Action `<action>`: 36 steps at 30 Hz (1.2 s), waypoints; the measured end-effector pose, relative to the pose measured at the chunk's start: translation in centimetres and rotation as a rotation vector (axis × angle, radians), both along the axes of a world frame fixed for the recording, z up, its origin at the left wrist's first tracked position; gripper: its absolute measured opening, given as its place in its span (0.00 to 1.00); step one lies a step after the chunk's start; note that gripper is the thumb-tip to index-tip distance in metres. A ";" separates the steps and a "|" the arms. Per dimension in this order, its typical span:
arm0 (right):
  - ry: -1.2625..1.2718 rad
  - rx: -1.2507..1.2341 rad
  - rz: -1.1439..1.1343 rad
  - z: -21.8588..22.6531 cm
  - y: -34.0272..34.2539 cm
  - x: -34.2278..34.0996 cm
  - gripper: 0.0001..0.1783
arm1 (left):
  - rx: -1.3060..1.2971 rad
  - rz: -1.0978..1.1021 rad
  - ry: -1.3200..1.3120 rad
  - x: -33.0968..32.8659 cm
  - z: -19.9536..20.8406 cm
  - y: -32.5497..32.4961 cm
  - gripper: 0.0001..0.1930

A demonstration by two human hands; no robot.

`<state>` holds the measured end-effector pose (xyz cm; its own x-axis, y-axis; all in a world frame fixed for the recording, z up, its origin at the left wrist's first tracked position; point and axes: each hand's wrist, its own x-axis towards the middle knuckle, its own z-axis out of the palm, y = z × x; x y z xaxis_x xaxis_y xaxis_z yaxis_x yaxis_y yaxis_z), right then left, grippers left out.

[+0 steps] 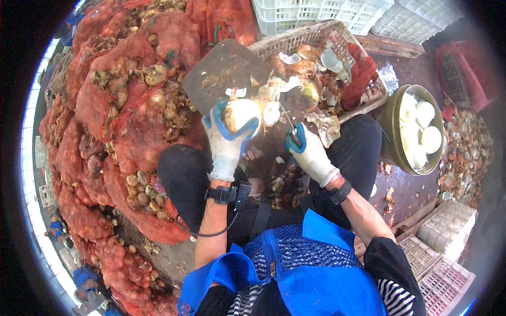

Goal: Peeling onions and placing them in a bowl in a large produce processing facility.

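Nearest is the blue vest, with the dark trouser legs spread beyond it. Between the knees, the gloved left hand has its fingers curled partway round a large, pale peeled onion, at the near edge of a dark board. The gloved right hand has its fingers closed round the handle of a knife, whose narrow blade points away and to the left, beside a smaller pale round piece.

Just right of the right knee stands a round bucket of peeled onions. Past the hands, a dirty pale crate holds loose skins, with red netting along its right side. To the left, red mesh sacks of unpeeled onions are piled up. Farther off, beyond the crate's far edge, are white crates.
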<state>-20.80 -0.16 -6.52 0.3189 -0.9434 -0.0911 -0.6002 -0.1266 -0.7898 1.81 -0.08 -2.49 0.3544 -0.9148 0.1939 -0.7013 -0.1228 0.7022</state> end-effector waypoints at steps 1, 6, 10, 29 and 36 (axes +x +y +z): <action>-0.114 0.119 -0.058 1.1 -0.2 0.6 0.17 | 0.007 0.004 -0.002 0.1 -0.2 0.4 0.41; -0.559 0.433 -0.244 5.2 -2.8 3.6 0.19 | -0.048 -0.044 -0.040 0.5 -1.2 0.7 0.45; -0.776 0.624 -0.208 4.5 -5.4 5.0 0.12 | 0.026 -0.009 -0.012 0.1 -1.1 0.6 0.46; 0.161 -0.106 -0.067 -0.1 -9.9 5.7 0.13 | -0.076 0.032 0.400 3.8 -3.9 -0.3 0.33; -0.367 -0.006 -0.303 2.4 -9.4 5.2 0.22 | -0.071 0.024 0.775 3.7 -1.9 0.8 0.31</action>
